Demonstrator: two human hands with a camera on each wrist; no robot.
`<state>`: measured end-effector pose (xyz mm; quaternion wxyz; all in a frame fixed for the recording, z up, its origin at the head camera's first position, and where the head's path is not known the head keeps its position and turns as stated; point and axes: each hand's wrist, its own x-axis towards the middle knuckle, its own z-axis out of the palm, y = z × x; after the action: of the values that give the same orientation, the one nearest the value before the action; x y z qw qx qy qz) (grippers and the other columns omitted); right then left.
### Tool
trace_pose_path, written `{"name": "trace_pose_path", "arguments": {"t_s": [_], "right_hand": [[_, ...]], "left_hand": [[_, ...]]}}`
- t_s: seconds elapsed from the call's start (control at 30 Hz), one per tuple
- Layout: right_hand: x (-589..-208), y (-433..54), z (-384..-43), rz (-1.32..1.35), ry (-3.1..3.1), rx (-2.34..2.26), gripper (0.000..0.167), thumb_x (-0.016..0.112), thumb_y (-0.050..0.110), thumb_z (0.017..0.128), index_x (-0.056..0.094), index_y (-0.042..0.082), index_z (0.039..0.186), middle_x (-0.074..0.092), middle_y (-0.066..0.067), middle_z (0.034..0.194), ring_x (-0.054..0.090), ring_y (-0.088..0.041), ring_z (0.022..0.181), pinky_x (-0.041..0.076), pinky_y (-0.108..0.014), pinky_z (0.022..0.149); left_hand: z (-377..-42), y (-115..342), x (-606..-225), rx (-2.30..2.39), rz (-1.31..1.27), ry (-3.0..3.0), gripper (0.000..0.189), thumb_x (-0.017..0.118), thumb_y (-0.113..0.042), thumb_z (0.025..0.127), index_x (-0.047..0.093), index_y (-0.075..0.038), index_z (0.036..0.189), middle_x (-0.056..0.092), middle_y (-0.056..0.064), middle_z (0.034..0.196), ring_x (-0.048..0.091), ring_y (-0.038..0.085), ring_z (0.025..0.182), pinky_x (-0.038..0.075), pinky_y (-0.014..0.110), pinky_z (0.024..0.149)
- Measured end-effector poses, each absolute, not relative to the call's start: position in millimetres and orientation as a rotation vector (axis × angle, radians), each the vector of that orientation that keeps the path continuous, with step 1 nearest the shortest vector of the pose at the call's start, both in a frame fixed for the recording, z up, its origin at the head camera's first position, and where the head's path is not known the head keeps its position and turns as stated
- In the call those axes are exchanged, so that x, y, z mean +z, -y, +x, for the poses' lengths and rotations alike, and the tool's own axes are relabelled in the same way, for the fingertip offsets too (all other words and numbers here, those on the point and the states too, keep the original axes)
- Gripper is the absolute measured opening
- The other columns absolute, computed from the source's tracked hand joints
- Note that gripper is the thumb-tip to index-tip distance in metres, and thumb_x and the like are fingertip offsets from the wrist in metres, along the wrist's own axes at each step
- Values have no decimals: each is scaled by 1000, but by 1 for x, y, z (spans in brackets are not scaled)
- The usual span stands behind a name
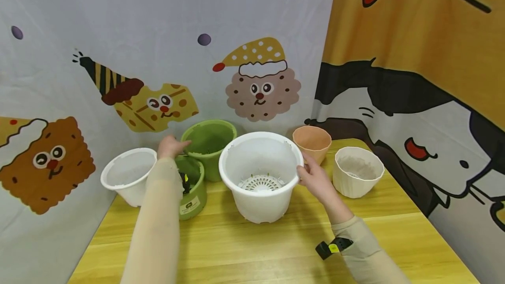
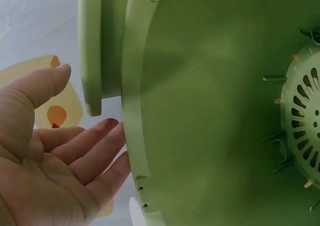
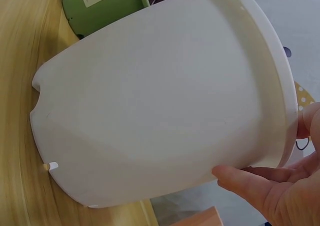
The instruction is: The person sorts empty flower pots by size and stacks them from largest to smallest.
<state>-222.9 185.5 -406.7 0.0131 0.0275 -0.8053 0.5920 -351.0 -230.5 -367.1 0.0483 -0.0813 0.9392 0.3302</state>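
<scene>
A large white plastic flower pot point(image 1: 262, 207), with a slotted bottom, stands upright near the middle of the table. My right hand point(image 1: 315, 179) grips its rim on the right side, the fingers under the lip in the right wrist view. Left of it sit two green pots: a nearer one point(image 1: 200, 198) with a label and a larger one point(image 1: 215, 161) behind. By their rims is my left hand point(image 2: 65, 156), thumb spread and fingers loosely extended. Its fingertips meet the outer rim of a green pot point(image 2: 200, 110) in the left wrist view; whether they press it I cannot tell.
Another white pot point(image 1: 132, 194) stands at the far left by the curtain. At the right are a terracotta-coloured pot point(image 1: 313, 137) and a fluted cream pot point(image 1: 355, 185). A printed cloth point(image 1: 158, 21) hangs behind the wooden table point(image 1: 244, 253).
</scene>
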Motion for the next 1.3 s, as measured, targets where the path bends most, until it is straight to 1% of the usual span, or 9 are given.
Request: {"name": "trace_pose_path", "arguments": {"t_s": [0.3, 0.7, 0.9, 1.13, 1.3], "right_hand": [[-408, -185, -223, 95, 2492, 1866, 55, 45, 12, 102, 30, 2, 154, 50, -33, 136, 55, -45, 120, 59, -35, 84], [-409, -185, -223, 115, 2472, 1887, 53, 45, 10, 102, 32, 2, 153, 51, -33, 136, 54, -45, 120, 59, -35, 84], [-408, -185, -223, 112, 2467, 1894, 53, 45, 10, 102, 31, 3, 153, 50, -33, 136, 54, -45, 120, 59, -35, 84], [-407, -185, -221, 113, 2480, 1874, 54, 45, 11, 102, 31, 3, 153, 50, -32, 137, 54, -44, 121, 59, -36, 85], [-407, -185, -222, 90, 2492, 1861, 54, 45, 11, 102, 31, 3, 154, 50, -32, 138, 54, -44, 121, 59, -37, 85]], "left_hand": [[-357, 231, -374, 953, -224, -2864, 74, 54, -35, 100, 28, 17, 146, 32, 38, 147, 33, 53, 133, 30, 59, 113], [-362, 231, -380, 966, -246, -2852, 68, 53, -31, 100, 30, 16, 145, 35, 37, 145, 37, 52, 131, 33, 60, 111], [-361, 230, -380, 963, -248, -2865, 62, 55, -27, 99, 38, 16, 140, 43, 36, 138, 44, 51, 125, 38, 59, 107], [-363, 233, -380, 918, -253, -2928, 50, 61, -27, 94, 56, 14, 123, 57, 33, 121, 55, 47, 110, 46, 57, 99], [-361, 232, -379, 907, -268, -2955, 45, 62, -25, 91, 60, 12, 116, 60, 30, 116, 57, 45, 105, 47, 56, 97]]}}
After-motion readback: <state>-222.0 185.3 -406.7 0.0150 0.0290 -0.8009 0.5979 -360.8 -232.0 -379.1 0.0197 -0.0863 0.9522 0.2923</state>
